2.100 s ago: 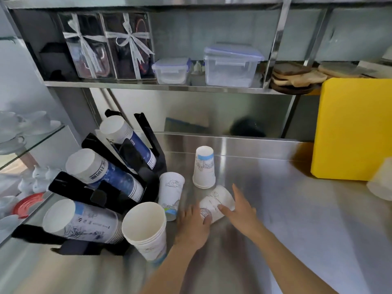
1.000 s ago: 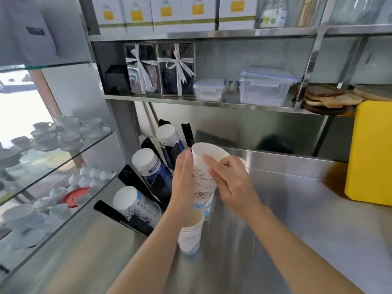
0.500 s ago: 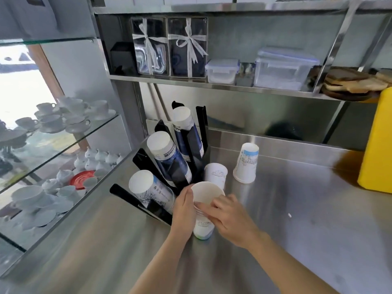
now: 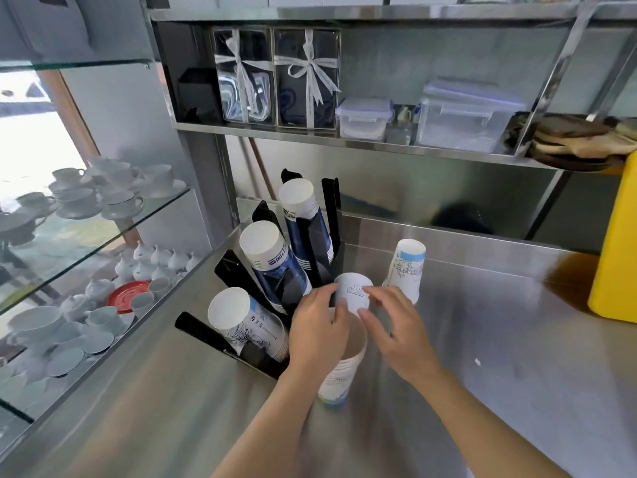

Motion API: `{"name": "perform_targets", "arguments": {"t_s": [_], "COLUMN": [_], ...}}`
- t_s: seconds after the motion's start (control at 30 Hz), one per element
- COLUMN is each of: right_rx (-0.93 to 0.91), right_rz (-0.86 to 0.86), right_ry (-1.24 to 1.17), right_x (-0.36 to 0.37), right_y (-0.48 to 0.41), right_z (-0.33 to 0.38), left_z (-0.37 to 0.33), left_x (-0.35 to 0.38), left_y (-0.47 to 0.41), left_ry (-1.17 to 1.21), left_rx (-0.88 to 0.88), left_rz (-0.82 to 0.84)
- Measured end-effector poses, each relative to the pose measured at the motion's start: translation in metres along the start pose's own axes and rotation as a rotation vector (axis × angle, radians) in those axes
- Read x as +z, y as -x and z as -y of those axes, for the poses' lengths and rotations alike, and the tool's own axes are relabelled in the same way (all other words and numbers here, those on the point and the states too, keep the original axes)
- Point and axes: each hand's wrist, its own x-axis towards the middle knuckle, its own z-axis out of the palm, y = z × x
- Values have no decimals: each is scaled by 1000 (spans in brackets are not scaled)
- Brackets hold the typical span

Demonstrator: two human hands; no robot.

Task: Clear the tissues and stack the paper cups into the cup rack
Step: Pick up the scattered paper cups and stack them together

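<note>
A small white paper cup (image 4: pixel 354 290) stands upside down on the steel counter (image 4: pixel 499 391) beside the black cup rack (image 4: pixel 238 277). My left hand (image 4: pixel 319 334) and my right hand (image 4: pixel 396 334) both pinch this cup from its two sides. Just in front of it an upright stack of cups (image 4: pixel 344 370) stands on the counter, its left wall hidden behind my left hand. Another upside-down paper cup (image 4: pixel 406 270) stands to the right. The rack holds three slanted rows of cups (image 4: pixel 275 260). No tissues are in view.
A yellow board (image 4: pixel 617 250) leans at the right edge. A tiny white scrap (image 4: pixel 477 362) lies on the counter. Glass shelves (image 4: pixel 103 222) with white crockery are on the left. A steel shelf (image 4: pixel 344 141) above carries boxes and plastic containers.
I lifted a lying cup and slid it into the upright stack, which was set down on the counter. Both hands have since moved from the stack's rim to the small upside-down cup behind it.
</note>
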Motion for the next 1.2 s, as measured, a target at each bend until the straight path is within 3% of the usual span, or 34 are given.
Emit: {"name": "perform_targets", "arguments": {"t_s": [0.1, 0.27, 0.67, 0.77, 0.93, 1.2], "right_rx": [121, 305, 603, 672, 788, 518], "right_rz": [-21, 14, 333, 364, 228, -86], "right_ry": [-53, -24, -109, -132, -364, -318], "right_x": [-4, -1, 56, 70, 78, 51], "right_y": [-17, -39, -74, -71, -69, -86], "right_z": [-16, -52, -142, -153, -150, -116], "left_z": [-14, -24, 16, 28, 35, 10], "left_x": [4, 21, 90, 98, 100, 73], "left_y": [-22, -69, -130, -134, -138, -140], "left_ry": [-171, -443, -719, -698, -638, -338], "left_rx": [37, -49, -288, -316, -308, -192], "left_rz": [159, 489, 726, 748, 750, 531]}}
